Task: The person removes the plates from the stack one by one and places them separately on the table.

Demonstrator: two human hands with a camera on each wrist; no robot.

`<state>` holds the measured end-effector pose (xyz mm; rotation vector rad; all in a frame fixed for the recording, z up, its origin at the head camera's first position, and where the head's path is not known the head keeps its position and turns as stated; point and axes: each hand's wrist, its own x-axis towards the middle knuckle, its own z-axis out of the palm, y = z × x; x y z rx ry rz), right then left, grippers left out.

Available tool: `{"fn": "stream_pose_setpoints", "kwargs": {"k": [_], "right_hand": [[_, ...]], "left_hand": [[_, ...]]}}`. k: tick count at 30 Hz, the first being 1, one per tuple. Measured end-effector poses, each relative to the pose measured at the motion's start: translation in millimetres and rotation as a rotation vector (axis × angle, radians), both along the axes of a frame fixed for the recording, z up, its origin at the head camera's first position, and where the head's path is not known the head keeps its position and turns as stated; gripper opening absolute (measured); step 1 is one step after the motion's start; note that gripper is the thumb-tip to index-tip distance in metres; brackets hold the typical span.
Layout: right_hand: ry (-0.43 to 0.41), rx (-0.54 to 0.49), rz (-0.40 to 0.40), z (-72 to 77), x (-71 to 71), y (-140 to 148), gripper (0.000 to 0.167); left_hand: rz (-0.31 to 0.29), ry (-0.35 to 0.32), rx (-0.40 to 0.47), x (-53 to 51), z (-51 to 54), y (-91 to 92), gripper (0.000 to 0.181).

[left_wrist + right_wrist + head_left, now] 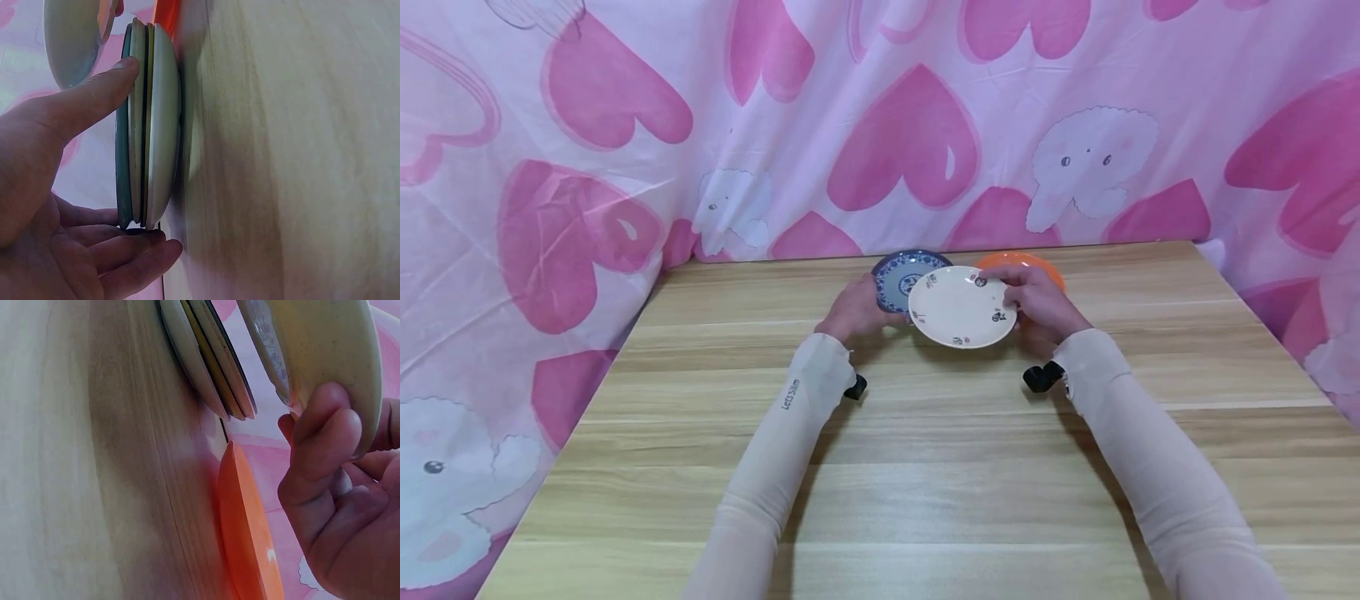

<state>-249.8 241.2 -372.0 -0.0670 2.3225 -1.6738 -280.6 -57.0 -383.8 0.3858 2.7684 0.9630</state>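
Pink heart curtain [902, 142] behind the desk [910, 467]; right grip [1041, 302] pinches the white plate [961, 310] midair, left grip [859, 308] hugs the blue-topped stack [892, 286]. I'd pinch firmly so the rims don't clink.

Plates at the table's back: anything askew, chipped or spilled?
Nothing stands out. The stack at the left hand looks even, the orange plate rests on the table, and the white plate, though tilted, is held by the right hand. No chips or spills show.

white plate [958, 310]: smooth, glossy | tabletop [925, 467]: wood-grained, slight sheen | curtain [902, 142]: creased cloth
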Motion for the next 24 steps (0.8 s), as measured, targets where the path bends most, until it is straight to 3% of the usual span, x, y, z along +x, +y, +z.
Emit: {"fn": "stream_pose_setpoints", "kwargs": {"k": [11,24], "right_hand": [[-0.065,-0.078,0.056,-1.6,4.5,5.8,0.059],[-0.079,-0.022,0.15,-2.1,8.8,14.8,0.058]], "left_hand": [[0.01,-0.003,0.001,1.5,0.7,0.9,0.095],[0.029,-0.021,0.007,2.8,2.1,1.7,0.096]]}}
